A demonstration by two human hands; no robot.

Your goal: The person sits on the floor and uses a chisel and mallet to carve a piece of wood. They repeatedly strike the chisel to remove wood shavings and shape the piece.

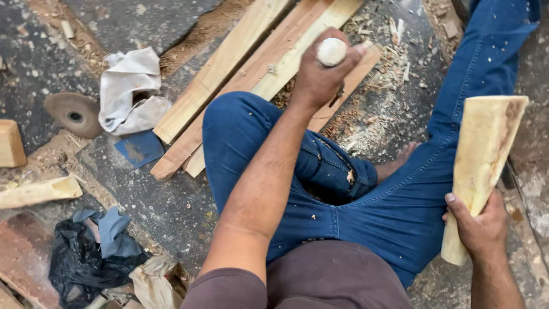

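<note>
Left grip (320,77): clenched around a pale rounded wooden knob (331,51), most likely the butt of a tool handle; the working end is hidden behind the fist, so the tool type cannot be told. Arm is extended forward over the bent left knee, fist poised above 3 light wooden planks (240,74) lying side by side on the floor (160,200). Right grip (477,226): fingers wrapped around the narrow lower end of a tapered pale wood billet (486,166), held upright beside the right thigh, wide end up, one face showing a brownish streak. Person sits on the floor in blue jeans (354,206), a bare foot (394,166) showing between the legs. Shavings and chips (377,109) lie thick just beyond the knees and around the plank ends. Further left: a crumpled white cloth (128,91), a round dark disc (74,114) with a centre hole, a small blue sheet (140,147), a wedge-shaped wood offcut (37,191), a block of wood (10,143) at the frame edge, and a heap of black and grey-blue rags (97,252). Judgement: the stage looks like hand shaping of the billet, caught between strokes, since tool and billet are well apart. A next stroke would call for bracing the billet firmly against the leg or floor and bringing the tool hand across to it.
</note>
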